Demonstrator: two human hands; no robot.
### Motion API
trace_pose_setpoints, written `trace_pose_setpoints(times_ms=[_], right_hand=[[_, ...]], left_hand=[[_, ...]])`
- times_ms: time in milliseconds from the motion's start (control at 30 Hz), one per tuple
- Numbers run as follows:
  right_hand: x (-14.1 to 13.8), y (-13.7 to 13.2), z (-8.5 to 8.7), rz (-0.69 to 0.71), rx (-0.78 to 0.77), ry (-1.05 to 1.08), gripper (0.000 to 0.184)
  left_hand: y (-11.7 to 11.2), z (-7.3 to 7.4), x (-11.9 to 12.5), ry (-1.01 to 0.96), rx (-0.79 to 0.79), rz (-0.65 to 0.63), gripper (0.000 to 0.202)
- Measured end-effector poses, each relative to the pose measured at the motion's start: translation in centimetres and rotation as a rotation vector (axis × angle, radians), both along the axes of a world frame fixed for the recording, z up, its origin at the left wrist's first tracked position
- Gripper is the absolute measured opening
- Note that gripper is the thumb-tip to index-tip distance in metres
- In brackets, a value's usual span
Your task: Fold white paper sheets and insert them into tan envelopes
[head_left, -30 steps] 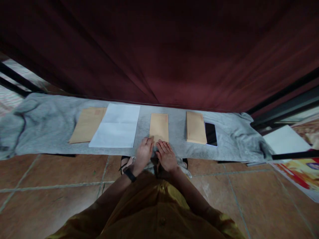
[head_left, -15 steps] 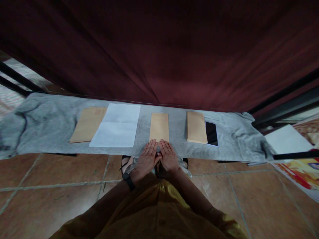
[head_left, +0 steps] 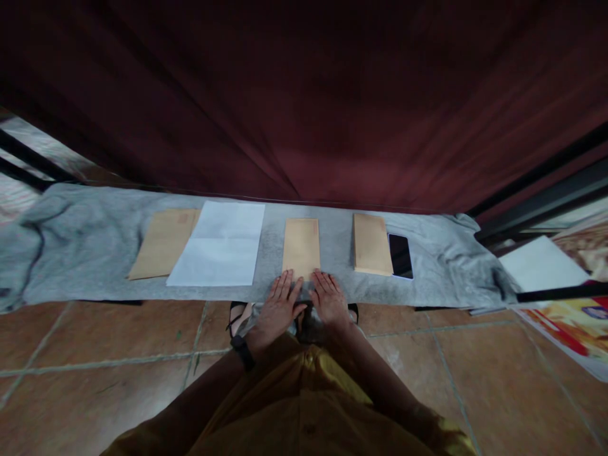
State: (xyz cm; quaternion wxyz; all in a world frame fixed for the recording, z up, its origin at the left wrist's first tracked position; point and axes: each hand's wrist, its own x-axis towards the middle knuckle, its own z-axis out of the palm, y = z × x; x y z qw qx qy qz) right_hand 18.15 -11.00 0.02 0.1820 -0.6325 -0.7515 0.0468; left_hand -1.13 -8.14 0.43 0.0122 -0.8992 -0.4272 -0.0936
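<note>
A tan paper envelope lies flat in front of me, with small red print at its top right corner. My left hand rests at its lower left corner, fingers stretched out and palm down. At the lower right corner my right hand lies flat as well, fingers extended. Neither hand grips anything. To the left are white paper sheets with a crease across the middle, partly covering more tan envelopes. A stack of tan envelopes lies to the right, beside a dark-screened phone.
Grey cloth covers the narrow bench, wrinkled at both ends. A dark red curtain hangs behind it. Black metal bars stand at the sides. On the right are a white sheet and a colourful printed package. Below is tiled floor.
My hands have moved apart, from nearly together at the envelope's bottom edge to its two lower corners. The envelope stays in place on the cloth; the view has shifted slightly.
</note>
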Motion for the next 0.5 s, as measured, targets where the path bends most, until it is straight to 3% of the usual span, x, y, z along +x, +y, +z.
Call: trace_pose_setpoints(times_ms=[100,300,500], right_hand=[[-0.3,0.8,0.8,0.029,0.002,0.026,0.047],[-1.3,2.8,1.5,0.231,-0.039,0.027,0.050],[-0.6,4.9,0.8,0.224,-0.047,-0.020,0.052]], left_hand=[[0.0,-0.1,0.1,-0.002,-0.003,-0.005,0.068],[0.0,-0.5,0.1,-0.015,-0.036,-0.001,0.065],[-0.1,-0.4,0.2,-0.017,-0.017,0.007,0.064]])
